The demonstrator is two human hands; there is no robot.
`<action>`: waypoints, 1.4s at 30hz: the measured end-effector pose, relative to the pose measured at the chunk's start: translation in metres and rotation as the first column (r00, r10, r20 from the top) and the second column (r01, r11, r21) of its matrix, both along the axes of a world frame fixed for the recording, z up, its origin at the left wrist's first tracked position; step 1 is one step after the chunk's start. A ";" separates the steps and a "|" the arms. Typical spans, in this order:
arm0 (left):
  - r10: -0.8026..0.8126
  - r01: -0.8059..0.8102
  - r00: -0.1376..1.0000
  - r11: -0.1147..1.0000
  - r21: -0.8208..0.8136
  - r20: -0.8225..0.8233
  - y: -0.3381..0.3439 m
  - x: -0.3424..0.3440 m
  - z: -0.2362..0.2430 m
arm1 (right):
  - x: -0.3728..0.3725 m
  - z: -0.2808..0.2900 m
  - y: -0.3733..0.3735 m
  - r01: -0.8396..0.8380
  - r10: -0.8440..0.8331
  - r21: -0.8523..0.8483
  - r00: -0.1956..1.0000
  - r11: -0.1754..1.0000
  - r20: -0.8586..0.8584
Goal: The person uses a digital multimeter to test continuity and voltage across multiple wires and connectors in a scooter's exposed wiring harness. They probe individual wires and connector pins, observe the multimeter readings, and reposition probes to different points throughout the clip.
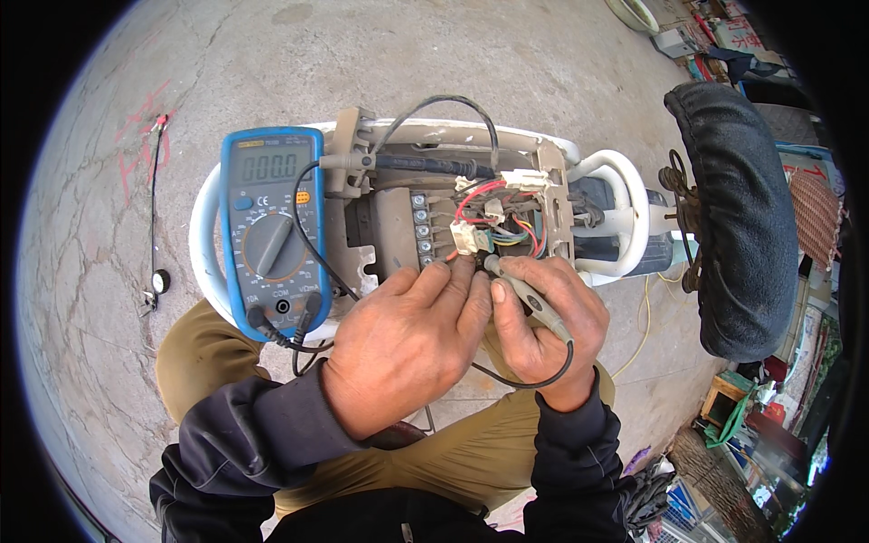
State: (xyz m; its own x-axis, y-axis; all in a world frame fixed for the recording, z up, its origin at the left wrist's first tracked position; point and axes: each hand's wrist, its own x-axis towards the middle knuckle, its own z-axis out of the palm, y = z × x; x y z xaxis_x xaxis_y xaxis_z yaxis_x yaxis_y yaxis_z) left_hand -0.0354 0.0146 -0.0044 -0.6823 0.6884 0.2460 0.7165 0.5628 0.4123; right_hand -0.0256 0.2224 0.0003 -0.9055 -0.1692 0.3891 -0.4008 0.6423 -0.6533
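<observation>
My right hand [557, 326] grips a grey test probe [536, 299], its tip end down among the wiring. Right beside it, my left hand [412, 335] has its fingers drawn together below a white plug connector [468, 237]; what they pinch is hidden. Red, yellow, green and blue wires [520, 228] run behind my fingertips. A row of screw terminals [420, 226] stands to the left of them. A blue multimeter [272, 172] rests on the left end of the frame, its display lit with digits. A second, black probe [434, 166] lies across the housing.
A black padded seat [738, 222] rises at the right, joined to a white tubular frame [621, 163]. Boxes, cloth and a log [724, 484] crowd the right edge. On the concrete floor at left lies a thin cable [155, 199] near a small round dial [161, 281].
</observation>
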 end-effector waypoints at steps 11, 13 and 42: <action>-0.001 0.001 1.000 1.000 -0.005 -0.004 -0.001 0.000 0.000 | 0.003 0.005 0.000 -0.011 0.010 0.008 0.999 1.000 0.053; 0.000 0.000 1.000 1.000 0.000 0.001 -0.001 0.000 0.000 | 0.002 0.004 0.000 -0.017 0.017 0.011 0.999 1.000 0.042; 0.005 -0.005 1.000 1.000 0.006 -0.001 0.001 0.001 0.000 | -0.004 0.000 -0.008 -0.018 0.019 0.025 1.000 1.000 -0.025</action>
